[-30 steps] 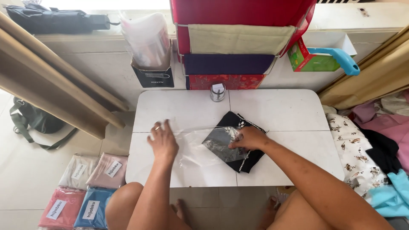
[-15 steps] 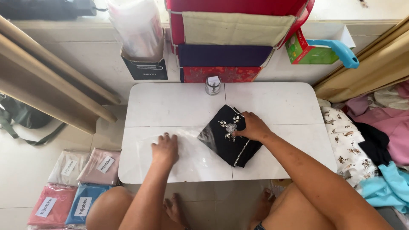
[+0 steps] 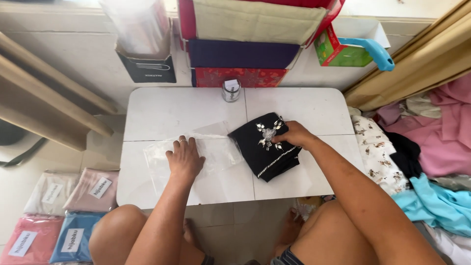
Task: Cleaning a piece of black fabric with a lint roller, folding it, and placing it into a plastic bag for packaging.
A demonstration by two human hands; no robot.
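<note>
A folded black cloth (image 3: 262, 149) with silver beaded decoration lies on the small white table (image 3: 176, 110), right of centre. My right hand (image 3: 293, 134) rests on its upper right part, fingers gripping the fabric. A clear plastic bag (image 3: 196, 152) lies flat on the table to the left of the cloth, its mouth toward the cloth. My left hand (image 3: 185, 158) presses down flat on the bag, fingers spread, a ring on one finger.
A small glass jar (image 3: 230, 90) stands at the table's far edge. Behind it are stacked fabric boxes (image 3: 240, 54) and a dark box of plastic bags (image 3: 147, 64). Packed cloths (image 3: 64, 211) lie on the floor at left; loose clothes (image 3: 422, 162) are piled at right.
The black cloth has come out of the plastic bag and moved right, onto the bare table. My left hand has shifted toward me and now holds the bag flat.
</note>
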